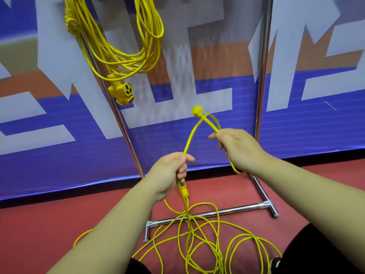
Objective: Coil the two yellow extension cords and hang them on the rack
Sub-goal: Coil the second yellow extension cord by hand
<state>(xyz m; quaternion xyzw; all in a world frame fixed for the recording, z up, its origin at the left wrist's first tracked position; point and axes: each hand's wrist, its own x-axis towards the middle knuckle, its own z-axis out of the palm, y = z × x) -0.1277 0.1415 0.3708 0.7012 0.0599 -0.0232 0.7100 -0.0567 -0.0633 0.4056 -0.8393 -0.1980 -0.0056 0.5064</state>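
One coiled yellow extension cord [126, 58] hangs at the upper left of the metal rack [262, 80], its triple socket end [123, 92] dangling below the coil. A second yellow cord [199, 234] lies in loose loops on the red floor. My left hand [171, 175] grips this cord near its end, along with a yellow tag. My right hand [237, 147] pinches the same cord a little higher and to the right. Between my hands the cord forms a small loop, and its round plug [197, 110] sticks up above it.
The rack's chrome uprights [120, 115] rise in front of a blue, white and orange banner [306, 119]. Its base bars [223, 212] rest on the red floor [49, 224] under the loose loops. Dark trousers and a shoe [275, 263] show at the bottom right.
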